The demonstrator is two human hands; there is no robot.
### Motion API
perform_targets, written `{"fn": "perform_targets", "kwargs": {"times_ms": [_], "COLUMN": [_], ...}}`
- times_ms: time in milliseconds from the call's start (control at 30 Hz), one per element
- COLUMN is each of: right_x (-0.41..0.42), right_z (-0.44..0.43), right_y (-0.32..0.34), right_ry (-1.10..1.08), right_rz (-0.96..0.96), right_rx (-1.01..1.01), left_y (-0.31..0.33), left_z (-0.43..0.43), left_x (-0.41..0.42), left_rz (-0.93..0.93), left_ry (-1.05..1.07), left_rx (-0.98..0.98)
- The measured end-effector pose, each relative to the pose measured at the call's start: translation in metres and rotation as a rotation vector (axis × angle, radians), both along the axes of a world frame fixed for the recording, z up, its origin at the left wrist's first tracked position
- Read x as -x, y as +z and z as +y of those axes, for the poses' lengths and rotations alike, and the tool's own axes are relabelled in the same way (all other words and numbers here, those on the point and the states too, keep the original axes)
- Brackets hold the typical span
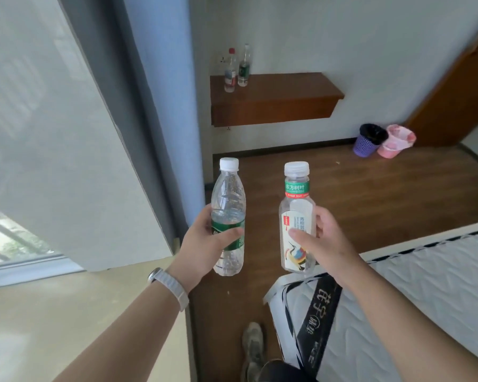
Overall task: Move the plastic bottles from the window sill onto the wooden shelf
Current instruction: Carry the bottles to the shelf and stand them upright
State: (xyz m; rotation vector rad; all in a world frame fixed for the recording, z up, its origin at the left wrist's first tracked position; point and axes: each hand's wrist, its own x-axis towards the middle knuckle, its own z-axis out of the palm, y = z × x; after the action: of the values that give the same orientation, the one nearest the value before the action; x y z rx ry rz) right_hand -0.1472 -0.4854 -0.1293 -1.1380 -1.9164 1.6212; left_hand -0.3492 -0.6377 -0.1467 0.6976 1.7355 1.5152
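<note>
Two bottles in hand: I hold both upright above the wooden floor [370,194].
Left hand [204,241]: fingers wrapped around the green-label bottle [228,216] at its label.
Right hand [326,238]: thumb and fingers clamp the bird-label bottle [297,216] at mid-body.
Wooden shelf [273,95]: ahead on the wall, carrying a red-cap bottle [230,71] beside a clear bottle [244,67].
Window sill [66,312]: under my left forearm.

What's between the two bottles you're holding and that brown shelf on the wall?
Only bare brown wooden floor and white wall below the wooden shelf, in the head view.
</note>
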Motion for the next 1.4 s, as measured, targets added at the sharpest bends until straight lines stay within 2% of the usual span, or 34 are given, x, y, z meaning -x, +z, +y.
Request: {"fn": "perform_targets", "kwargs": {"times_ms": [333,667,1067,1400], "right_x": [0.093,0.151,0.133,0.152], "right_z": [0.1,0.25,0.345,0.419], "right_y": [-0.035,-0.016,-0.007,-0.021], "right_ry": [0.053,0.065,-0.135,-0.349], "right_rz": [0.091,0.197,0.186,0.047], "right_rx": [0.081,0.09,0.093,0.003], "left_y": [-0.011,0.031,0.033,0.011], "left_z": [0.085,0.235,0.367,0.492], "left_x": [0.07,0.124,0.135,0.164], "left_rz": [0.022,0.11,0.146,0.162], "left_ry": [0.105,0.078,-0.131,-0.425], "left_rx": [0.103,0.084,0.092,0.07]}}
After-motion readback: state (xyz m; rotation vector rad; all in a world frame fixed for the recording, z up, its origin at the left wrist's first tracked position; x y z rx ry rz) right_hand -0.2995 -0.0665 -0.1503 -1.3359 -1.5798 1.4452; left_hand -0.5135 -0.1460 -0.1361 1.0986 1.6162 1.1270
